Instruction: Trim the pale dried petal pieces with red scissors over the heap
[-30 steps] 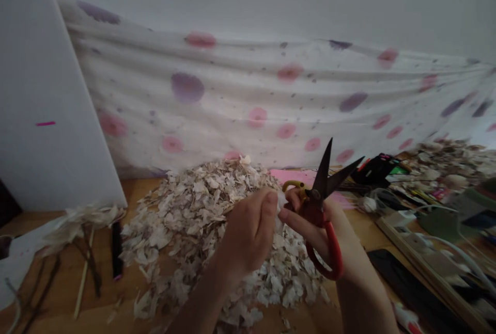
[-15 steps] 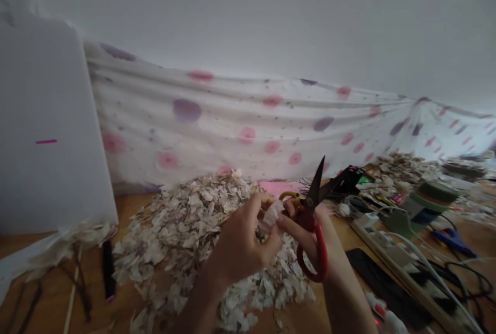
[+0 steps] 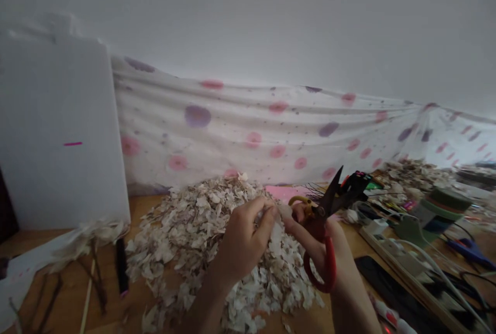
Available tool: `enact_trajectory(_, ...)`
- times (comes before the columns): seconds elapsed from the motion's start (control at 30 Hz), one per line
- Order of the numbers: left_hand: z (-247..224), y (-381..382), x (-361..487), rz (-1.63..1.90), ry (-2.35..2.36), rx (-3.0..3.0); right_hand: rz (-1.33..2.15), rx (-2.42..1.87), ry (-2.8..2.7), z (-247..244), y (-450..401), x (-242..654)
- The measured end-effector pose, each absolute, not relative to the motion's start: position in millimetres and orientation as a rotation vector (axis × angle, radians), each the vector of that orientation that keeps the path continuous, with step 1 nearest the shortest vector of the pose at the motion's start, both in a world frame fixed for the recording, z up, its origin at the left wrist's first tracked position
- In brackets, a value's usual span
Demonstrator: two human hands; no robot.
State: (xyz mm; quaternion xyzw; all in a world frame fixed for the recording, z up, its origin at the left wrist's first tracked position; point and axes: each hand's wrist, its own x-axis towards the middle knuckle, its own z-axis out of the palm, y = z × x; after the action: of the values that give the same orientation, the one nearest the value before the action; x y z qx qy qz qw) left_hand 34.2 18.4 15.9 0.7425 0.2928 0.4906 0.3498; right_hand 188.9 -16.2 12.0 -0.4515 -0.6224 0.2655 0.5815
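My right hand (image 3: 315,236) is closed around a pair of scissors (image 3: 329,267) with red handles; their dark blades point up and away with the tips apart. The right fingertips also reach toward a small pale petal-like piece (image 3: 282,215). Thumb and forefinger of my left hand (image 3: 248,238) are pinched together at the edge of that piece. Beneath both hands spreads a large heap of whitish dried petals (image 3: 194,220). A yellow curved handle (image 3: 300,201) shows beside the scissors' pivot; whether it belongs to another tool, I cannot tell.
A white board (image 3: 65,169) stands at the left, with a black marker (image 3: 121,267) and dried stems (image 3: 93,282) near it. On the right are a power strip (image 3: 403,259) with cables, a black phone-like slab (image 3: 391,282) and a green tub (image 3: 437,215). Patterned cloth (image 3: 232,127) hangs behind.
The view has shifted left, so everything sits further right. My left fingers have closed together over the pale piece, and the right hand with the scissors has drawn slightly away from the left.
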Motion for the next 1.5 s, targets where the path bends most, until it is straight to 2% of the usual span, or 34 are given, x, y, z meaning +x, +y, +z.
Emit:
enact_trajectory(0.73,13.3,17.4,47.6,1.335,0.884,2.021,0.519,-1.086,-1.474,5.7,-15.5,201.1)
enact_trajectory(1.1,11.2,24.2,41.2,0.990,0.841,1.886,0.478,-1.160,-1.519,7.6,-14.8,210.5)
enact_trajectory(1.3,10.3,29.7,43.7,1.151,0.849,1.512,0.478,-1.121,-1.449,12.8,-14.0,213.9)
enact_trajectory(1.5,10.1,21.7,50.7,1.244,0.865,1.531,0.475,-1.192,-1.449,5.7,-12.7,198.2)
